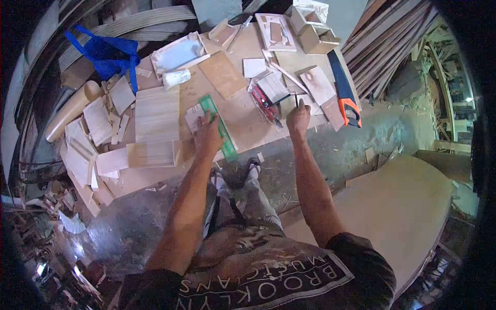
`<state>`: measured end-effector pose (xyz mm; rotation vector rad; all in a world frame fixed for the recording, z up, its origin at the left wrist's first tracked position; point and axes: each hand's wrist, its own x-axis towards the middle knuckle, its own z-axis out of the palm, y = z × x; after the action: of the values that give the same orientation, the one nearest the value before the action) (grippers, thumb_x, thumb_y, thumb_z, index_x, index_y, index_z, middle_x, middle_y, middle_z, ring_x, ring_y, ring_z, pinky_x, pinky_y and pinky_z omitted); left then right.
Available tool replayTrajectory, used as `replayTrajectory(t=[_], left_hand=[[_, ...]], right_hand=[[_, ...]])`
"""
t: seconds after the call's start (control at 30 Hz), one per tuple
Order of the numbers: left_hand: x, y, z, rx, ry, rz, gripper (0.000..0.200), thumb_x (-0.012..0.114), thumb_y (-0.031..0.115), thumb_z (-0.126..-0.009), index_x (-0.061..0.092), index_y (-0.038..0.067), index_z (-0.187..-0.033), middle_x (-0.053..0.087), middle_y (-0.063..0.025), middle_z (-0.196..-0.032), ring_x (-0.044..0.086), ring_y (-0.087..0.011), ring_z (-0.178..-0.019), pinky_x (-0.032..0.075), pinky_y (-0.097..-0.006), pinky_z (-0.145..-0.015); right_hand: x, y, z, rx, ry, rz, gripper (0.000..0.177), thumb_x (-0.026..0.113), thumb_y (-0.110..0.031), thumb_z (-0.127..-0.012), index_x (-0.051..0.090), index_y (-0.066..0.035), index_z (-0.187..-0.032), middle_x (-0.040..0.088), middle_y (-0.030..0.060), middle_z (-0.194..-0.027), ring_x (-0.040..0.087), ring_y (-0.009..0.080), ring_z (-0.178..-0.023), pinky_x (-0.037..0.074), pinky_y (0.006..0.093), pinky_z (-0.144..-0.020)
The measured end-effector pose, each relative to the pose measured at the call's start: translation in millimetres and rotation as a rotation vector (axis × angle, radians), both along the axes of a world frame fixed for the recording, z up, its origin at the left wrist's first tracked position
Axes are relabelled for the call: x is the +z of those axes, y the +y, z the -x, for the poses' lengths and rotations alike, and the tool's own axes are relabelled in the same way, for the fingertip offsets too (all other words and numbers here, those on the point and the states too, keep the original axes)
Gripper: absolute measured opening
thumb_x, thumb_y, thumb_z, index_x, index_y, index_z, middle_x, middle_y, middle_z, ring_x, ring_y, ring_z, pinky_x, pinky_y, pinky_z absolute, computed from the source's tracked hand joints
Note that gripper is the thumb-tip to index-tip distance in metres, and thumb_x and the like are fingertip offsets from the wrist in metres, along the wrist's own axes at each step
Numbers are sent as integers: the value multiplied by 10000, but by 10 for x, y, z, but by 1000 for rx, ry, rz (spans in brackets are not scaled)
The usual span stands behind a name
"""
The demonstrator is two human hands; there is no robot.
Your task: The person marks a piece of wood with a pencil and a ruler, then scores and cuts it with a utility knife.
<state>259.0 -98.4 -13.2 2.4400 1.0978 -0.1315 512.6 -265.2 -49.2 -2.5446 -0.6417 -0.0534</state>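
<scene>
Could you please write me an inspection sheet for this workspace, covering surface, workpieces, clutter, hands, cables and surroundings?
Surface: wooden worktable, mostly covered.
Job's things: green strip lying partly over a pale flat piece.
Clutter: wood offcuts heaped at the left; blue fabric behind them; white roll; red tool between the hands; saw with an orange handle at the right edge.
Hands: left hand on the green strip and pale piece; right hand holding a thin dark item, too small to identify.
Cables: nothing seen.
Surroundings: large rounded panel at the lower right; long strips stacked beyond the saw; scraps on the floor.
</scene>
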Motion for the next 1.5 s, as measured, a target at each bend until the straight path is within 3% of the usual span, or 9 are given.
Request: replayTrajectory(t=[0.23, 0.37, 0.5, 0.77, 0.97, 1.17, 1.33, 1.43, 1.5], left_hand=[[-54, -11, 43, 20, 13, -19, 773, 807, 160, -685, 470, 142, -1381, 316, -90, -1524, 308, -403, -1379, 434, -564, -1009], [-60, 4, 101, -34, -14, -2, 786, 829, 194, -672, 475, 105, -1368, 287, -118, -1539, 304, -435, -1369, 364, -505, -1099], [-139, -10, 113, -36, -46, -15, 804, 831, 198, -669, 461, 106, -1377, 288, -121, -1541, 297, -434, -1376, 337, -507, -1117], [-143, -7, 100, -5, -103, -19, 793, 842, 183, -647, 494, 93, -1354, 324, -147, -1519, 297, -434, -1377, 311, -479, -1137], [-103, 16, 88, -24, -59, -9, 801, 859, 187, -648, 483, 117, -1352, 313, -131, -1531, 314, -425, -1374, 332, -483, -1128], [-152, 12, 117, -16, -63, -37, 848, 873, 210, -625, 472, 129, -1368, 321, -128, -1527, 335, -429, -1360, 342, -516, -1111], [-41, 53, 37, -10, 2, -46, 927, 875, 216, -612, 414, 140, -1412, 320, -98, -1521, 323, -403, -1370, 372, -505, -1093], [30, 124, -29, -12, 97, 4, 981, 879, 230, -606, 368, 151, -1439, 281, -55, -1543, 291, -366, -1397, 412, -496, -1064], [-41, 133, -21, -10, 112, 12, 1001, 883, 250, -604, 351, 156, -1447, 273, -40, -1547, 287, -346, -1402, 437, -508, -1038]], right_hand=[[-198, 214, -466, 159, -252, -64, 248, 618, -147, -824, 639, -43, -1048, 603, 210, -1003, 607, 396, -922, 511, 466, -762], [243, 116, 267, 330, 39, 4, 330, 637, -153, -822, 616, -99, -1147, 624, 187, -1016, 615, 395, -844, 502, 491, -781], [-15, 30, 638, 379, -185, 12, 386, 630, -168, -833, 569, -145, -1213, 596, 167, -1100, 619, 388, -863, 518, 502, -736], [-26, 258, 516, 429, -18, 134, 435, 579, -90, -810, 508, -14, -1232, 536, 200, -1152, 598, 374, -1002, 550, 478, -711], [-46, 350, 546, 546, 134, 209, 443, 609, -112, -825, 455, 0, -1225, 533, 256, -1151, 618, 455, -886, 542, 508, -696], [335, 362, 495, 523, 130, -40, 567, 648, -93, -742, 422, 13, -1251, 557, 304, -1036, 594, 486, -896, 514, 535, -754], [567, 57, 448, 438, 424, -210, 339, 764, -120, -712, 664, 63, -979, 627, 185, -1006, 634, 279, -850, 510, 362, -706], [982, -125, 662, 266, 886, -318, 402, 768, -202, -805, 652, 82, -1065, 646, 101, -849, 610, 166, -744, 492, 305, -665], [956, -236, 861, 278, 826, -342, 429, 755, -246, -850, 646, 76, -1113, 624, 35, -729, 565, 94, -682, 467, 262, -629]])
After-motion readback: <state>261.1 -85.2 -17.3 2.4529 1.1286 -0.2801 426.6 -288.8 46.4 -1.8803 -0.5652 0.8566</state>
